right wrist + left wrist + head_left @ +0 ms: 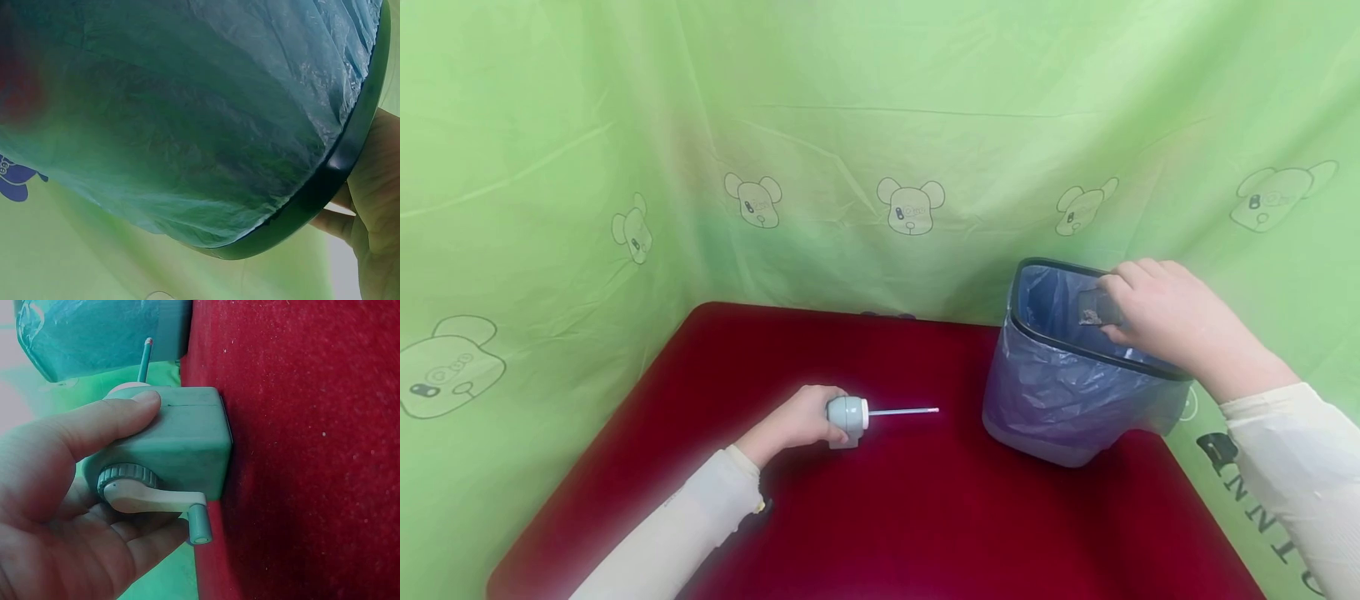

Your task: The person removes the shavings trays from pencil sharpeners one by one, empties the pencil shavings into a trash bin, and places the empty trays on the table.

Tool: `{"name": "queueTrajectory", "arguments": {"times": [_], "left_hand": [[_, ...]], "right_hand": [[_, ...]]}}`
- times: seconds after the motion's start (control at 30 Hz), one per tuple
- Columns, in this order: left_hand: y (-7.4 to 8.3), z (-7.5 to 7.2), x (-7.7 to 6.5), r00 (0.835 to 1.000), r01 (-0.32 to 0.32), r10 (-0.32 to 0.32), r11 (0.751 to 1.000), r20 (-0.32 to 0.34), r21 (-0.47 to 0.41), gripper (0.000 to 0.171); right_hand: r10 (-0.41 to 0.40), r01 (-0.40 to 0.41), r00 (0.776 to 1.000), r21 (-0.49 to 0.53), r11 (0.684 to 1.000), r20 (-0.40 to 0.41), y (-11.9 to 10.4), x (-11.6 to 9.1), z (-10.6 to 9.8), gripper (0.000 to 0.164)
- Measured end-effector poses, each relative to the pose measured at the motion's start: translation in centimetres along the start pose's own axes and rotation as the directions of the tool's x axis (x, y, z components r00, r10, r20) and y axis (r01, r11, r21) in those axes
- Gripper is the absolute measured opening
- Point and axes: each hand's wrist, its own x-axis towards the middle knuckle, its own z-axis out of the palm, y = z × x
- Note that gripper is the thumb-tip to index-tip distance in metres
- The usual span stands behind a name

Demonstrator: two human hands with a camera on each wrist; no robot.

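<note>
My left hand (801, 419) grips a grey-green crank pencil sharpener (847, 408) above the red surface. A pencil (904, 412) sticks out of its front, pointing right. In the left wrist view the thumb lies along the sharpener's body (178, 437), and its crank handle (159, 499) faces the camera. At the right, my right hand (1165, 312) pinches a small, see-through dark shavings drawer (1099, 308) over the mouth of a lined trash bin (1060, 400). Shavings seem to cling inside the drawer. In the right wrist view the bin's rim hides most of the right hand (381, 200).
A red cloth-like tabletop (880, 517) lies beneath the left hand and the bin. Green curtains (850, 100) with printed bear heads hang close behind it and on both sides. The bin's black rim (1052, 332) holds a thin plastic liner.
</note>
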Motion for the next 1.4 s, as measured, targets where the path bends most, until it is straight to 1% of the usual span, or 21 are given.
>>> {"name": "queueTrajectory", "arguments": {"times": [0.13, 0.33, 0.6, 0.73, 0.93, 1.2, 1.4], "left_hand": [[0.01, -0.07, 0.06, 1.000, -0.007, 0.007, 1.000, -0.003, 0.002, 0.057], [0.01, -0.11, -0.01, 1.000, -0.001, 0.001, 1.000, -0.002, 0.007, 0.057], [0.06, -0.08, 0.01, 1.000, 0.006, -0.006, 1.000, 0.003, 0.000, 0.057], [0.04, -0.06, -0.01, 1.000, 0.012, -0.012, 1.000, 0.006, -0.007, 0.057], [0.01, -0.03, -0.02, 1.000, 0.009, -0.009, 1.000, 0.005, 0.000, 0.058], [0.14, -0.08, -0.11, 1.000, 0.003, -0.003, 1.000, 0.004, -0.006, 0.057], [0.28, -0.17, -0.17, 1.000, -0.002, 0.002, 1.000, 0.002, -0.019, 0.056]], "right_hand": [[-0.005, 0.005, 1.000, -0.004, 1.000, -0.001, 0.04, 0.07, -0.04, 0.064], [-0.028, 0.028, 0.999, 0.001, 1.000, -0.018, 0.08, 0.06, -0.02, 0.060], [-0.034, 0.034, 0.999, 0.008, 0.999, -0.012, 0.11, -0.08, -0.05, 0.058], [-0.046, 0.046, 0.999, -0.001, 0.999, -0.006, 0.04, 0.00, -0.10, 0.060], [-0.060, 0.060, 0.998, -0.012, 0.998, 0.006, -0.03, 0.02, -0.02, 0.057], [-0.115, 0.114, 0.993, -0.054, 0.992, -0.030, -0.07, 0.09, 0.01, 0.047], [-0.134, 0.132, 0.990, -0.067, 0.989, -0.033, -0.02, 0.20, 0.05, 0.049]]}}
